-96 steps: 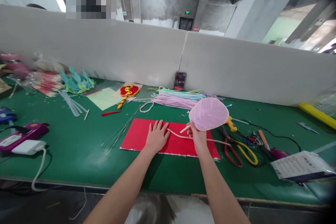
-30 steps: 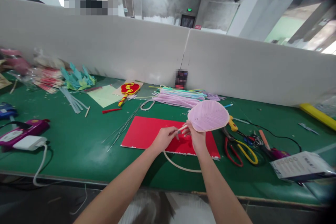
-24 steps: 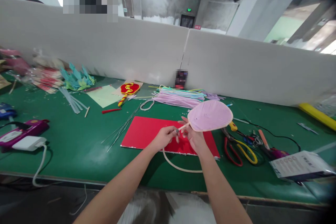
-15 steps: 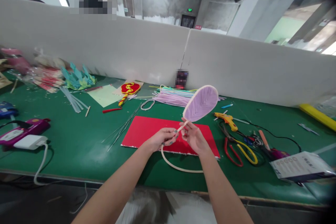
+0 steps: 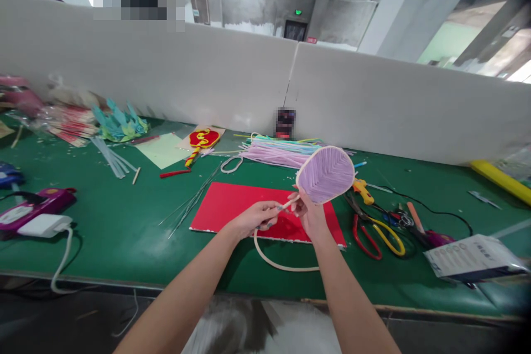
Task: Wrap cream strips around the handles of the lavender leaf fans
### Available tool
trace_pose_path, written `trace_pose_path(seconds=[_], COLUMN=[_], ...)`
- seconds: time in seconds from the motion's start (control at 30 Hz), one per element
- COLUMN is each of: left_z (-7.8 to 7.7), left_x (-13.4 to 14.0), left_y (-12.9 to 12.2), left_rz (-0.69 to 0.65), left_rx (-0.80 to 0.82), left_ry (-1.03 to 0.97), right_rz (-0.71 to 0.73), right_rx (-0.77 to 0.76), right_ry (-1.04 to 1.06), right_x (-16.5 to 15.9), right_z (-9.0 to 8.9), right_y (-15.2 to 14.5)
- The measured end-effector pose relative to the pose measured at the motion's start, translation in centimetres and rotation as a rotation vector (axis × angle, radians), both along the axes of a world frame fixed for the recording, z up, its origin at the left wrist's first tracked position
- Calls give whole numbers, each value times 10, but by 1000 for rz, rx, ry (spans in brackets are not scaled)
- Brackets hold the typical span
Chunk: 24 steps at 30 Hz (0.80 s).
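Note:
A small fan (image 5: 327,175) with a lilac ribbed face and a cream rim is held up over a red board (image 5: 232,197). My right hand (image 5: 309,213) is closed around the handle just below the fan's face. With pinched fingers my left hand (image 5: 260,217) grips the lower end of the handle and a cream fuzzy strip, which looks like a pipe cleaner. That cream strip (image 5: 282,265) hangs from my left hand and curves below the board toward my right forearm. Parts of the handle are hidden by my fingers.
Pliers (image 5: 377,232) with red and yellow handles and a yellow glue gun (image 5: 363,191) lie at the right. A bundle of pastel pipe cleaners (image 5: 271,154) and a red-and-yellow fan (image 5: 203,139) lie at the back. A purple power strip (image 5: 41,207) is at the left.
The fan has turned its face more toward me and dipped slightly to the right. My right hand has turned with it, while my left hand stays nearly in place.

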<state>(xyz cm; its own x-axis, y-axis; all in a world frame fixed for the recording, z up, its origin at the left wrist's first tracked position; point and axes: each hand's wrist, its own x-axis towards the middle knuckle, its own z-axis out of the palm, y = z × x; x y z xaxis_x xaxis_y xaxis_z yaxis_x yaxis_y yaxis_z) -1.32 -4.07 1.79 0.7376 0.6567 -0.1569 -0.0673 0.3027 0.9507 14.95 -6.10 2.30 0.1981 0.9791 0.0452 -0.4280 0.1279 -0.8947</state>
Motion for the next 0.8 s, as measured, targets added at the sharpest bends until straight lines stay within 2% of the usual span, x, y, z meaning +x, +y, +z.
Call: trace_pose_path(seconds=[0.13, 0.27, 0.43, 0.6, 0.8], left_z=[-4, -7, -4, -5, -5], left_x=[4, 7, 6, 5, 5], left_y=[2, 3, 3, 2, 2], left_rz=[98, 109, 40, 55, 71], left_rx=[160, 299, 295, 313, 331], left_ry=[61, 92, 56, 59, 85], right_rz=[-59, 4, 108, 38, 6], right_rx=[4, -4, 9, 16, 26], right_ry=[-20, -95, -108, -33, -63], right_x=[-1, -5, -3, 2, 0], right_z=[-2, -3, -4, -5, -5], right_y=[2, 0, -2, 1, 2])
